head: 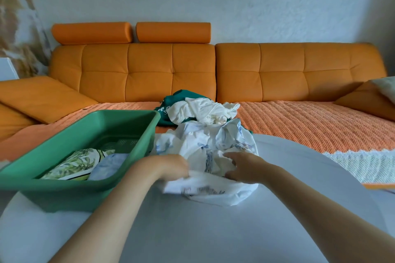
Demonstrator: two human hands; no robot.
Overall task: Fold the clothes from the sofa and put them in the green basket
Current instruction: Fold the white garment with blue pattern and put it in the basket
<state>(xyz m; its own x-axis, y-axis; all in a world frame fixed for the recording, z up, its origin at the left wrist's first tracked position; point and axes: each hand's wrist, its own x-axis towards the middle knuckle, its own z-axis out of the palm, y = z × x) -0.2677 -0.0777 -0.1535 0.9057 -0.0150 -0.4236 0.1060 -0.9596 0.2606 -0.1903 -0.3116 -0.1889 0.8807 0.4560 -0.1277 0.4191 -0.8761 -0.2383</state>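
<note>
A crumpled white garment with blue print [205, 145] lies on the white round table [192, 230] in front of me. My left hand [171, 166] grips its near edge on the left. My right hand [241, 168] holds the cloth on the right, fingers curled into it. The green basket [64, 190] stands on the table at the left, with a folded leaf-print piece [79, 164] and a light blue piece [109, 166] inside. Behind, on the orange sofa [299, 126], lie a cream white garment [203, 111] and a dark green one [171, 100].
An orange textured throw covers the sofa seat, with a white lace edge [359, 164] at the right. Orange cushions [42, 96] sit at the left end, and another cushion [367, 98] at the right end. A white wall rises behind.
</note>
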